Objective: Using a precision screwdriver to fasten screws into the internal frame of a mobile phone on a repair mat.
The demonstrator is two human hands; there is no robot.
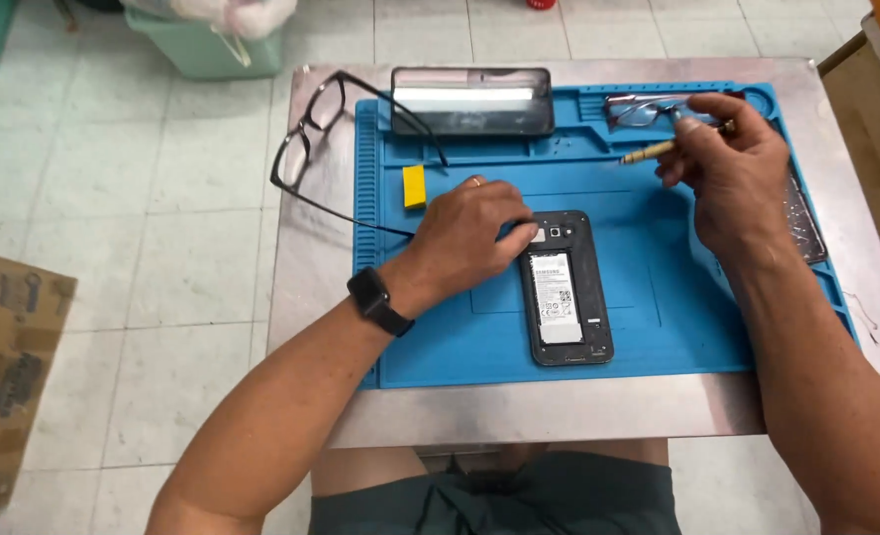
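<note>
An opened black phone (567,289) lies back-up on the blue work mat (658,327), its white-labelled battery showing. My left hand (469,236), with a ring and a black wrist watch, rests on the mat and touches the phone's top left corner. My right hand (732,168) is raised over the mat's far right part, fingers closed on a thin brass-coloured screwdriver (650,152) whose tip points left.
A dark phone back cover (472,101) lies at the mat's far edge. Black glasses (306,139) hang over the metal table's (559,411) left edge; another pair (638,109) lies far right. A yellow block (414,186) sits on the mat. A cardboard box (4,376) stands on the floor.
</note>
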